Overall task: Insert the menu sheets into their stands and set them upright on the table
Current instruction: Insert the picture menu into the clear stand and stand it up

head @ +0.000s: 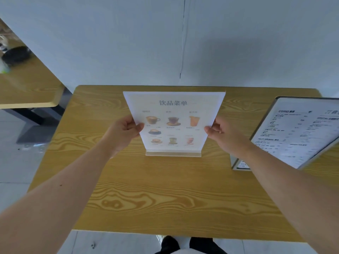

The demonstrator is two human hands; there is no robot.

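A drinks menu sheet [173, 109] with pictures of cups stands upright in a clear stand whose base [173, 154] rests on the wooden table [165, 195], near its far middle. My left hand [124, 132] pinches the stand's left edge, thumb in front. My right hand [222, 133] pinches its right edge the same way. A second menu [300, 129], white with black text and a dark frame, stands tilted at the table's right side.
A pale wall rises directly behind the table's far edge. Another wooden table [27, 88] stands to the left with a dark round object on it. My legs and shoes show below the table's near edge.
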